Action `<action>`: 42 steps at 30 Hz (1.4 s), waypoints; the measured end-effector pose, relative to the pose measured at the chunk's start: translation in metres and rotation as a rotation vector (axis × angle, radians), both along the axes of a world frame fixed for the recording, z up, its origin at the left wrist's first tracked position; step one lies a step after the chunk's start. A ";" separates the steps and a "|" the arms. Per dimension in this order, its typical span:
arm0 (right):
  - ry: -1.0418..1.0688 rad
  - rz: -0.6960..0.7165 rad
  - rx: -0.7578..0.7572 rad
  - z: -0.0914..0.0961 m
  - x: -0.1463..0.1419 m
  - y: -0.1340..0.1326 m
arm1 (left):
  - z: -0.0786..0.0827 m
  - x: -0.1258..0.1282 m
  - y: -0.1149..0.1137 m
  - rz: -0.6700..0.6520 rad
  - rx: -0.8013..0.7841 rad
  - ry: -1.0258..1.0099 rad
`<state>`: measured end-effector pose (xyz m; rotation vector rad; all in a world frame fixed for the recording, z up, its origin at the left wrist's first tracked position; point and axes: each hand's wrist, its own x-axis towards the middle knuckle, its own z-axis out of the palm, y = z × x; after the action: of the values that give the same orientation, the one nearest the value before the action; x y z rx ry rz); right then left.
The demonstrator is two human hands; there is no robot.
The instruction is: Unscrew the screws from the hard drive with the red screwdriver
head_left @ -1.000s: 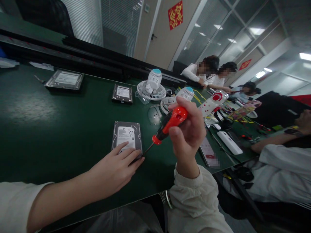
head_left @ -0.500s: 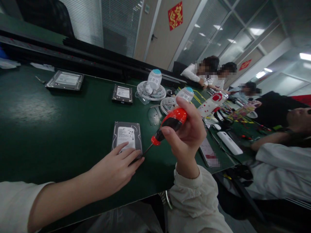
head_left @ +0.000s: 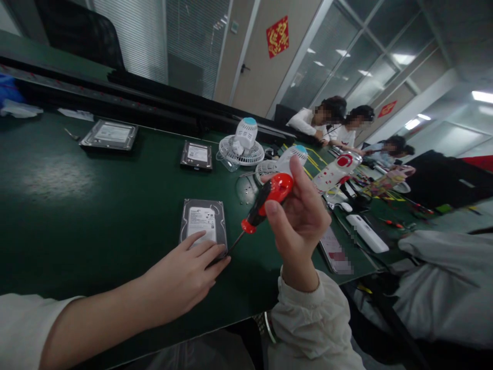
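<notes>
A hard drive [head_left: 198, 218] with a white label lies flat on the green table. My left hand [head_left: 190, 272] holds its near end, with the fingers across the label and the near right corner. In my right hand [head_left: 302, 226] is a red and black screwdriver [head_left: 265, 203], gripped by the handle between thumb and fingers. Its thin shaft slants down to the left, and the tip is at the drive's near right corner beside my left fingertips. Whether the tip sits in a screw is hidden.
Two more hard drives, a larger one [head_left: 110, 134] and a smaller one [head_left: 196, 155], lie further back. White fans [head_left: 246, 133], a few tiny screws [head_left: 247, 192], a phone [head_left: 334, 249] and a white case [head_left: 367, 233] are around the right side. Several people sit further right.
The view has shifted slightly. Both hands keep their places on the drive and screwdriver; the right fingers on the handle have shifted a little. The neighbour's arm at right has left the view.
</notes>
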<state>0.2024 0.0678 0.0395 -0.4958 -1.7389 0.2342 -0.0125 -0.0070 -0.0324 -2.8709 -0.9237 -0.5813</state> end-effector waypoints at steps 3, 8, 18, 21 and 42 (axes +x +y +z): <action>-0.006 0.051 -0.061 0.003 0.000 -0.005 | 0.005 -0.004 0.003 -0.036 -0.054 0.006; -0.026 -0.098 -0.010 0.011 -0.001 -0.010 | 0.010 -0.009 0.008 -0.081 -0.104 0.053; -0.035 -0.023 -0.093 0.009 0.005 -0.011 | 0.032 -0.021 0.017 -0.182 -0.191 0.134; -0.056 -0.112 -0.006 0.011 0.005 -0.008 | 0.037 -0.025 0.020 -0.203 -0.227 0.158; -0.071 -0.050 -0.066 0.010 0.010 -0.006 | 0.006 -0.012 0.014 -0.131 -0.090 0.103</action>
<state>0.2129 0.0617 0.0491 -0.6018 -1.7901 0.2414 -0.0246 0.0073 -0.0269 -3.0268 -0.7714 -0.4068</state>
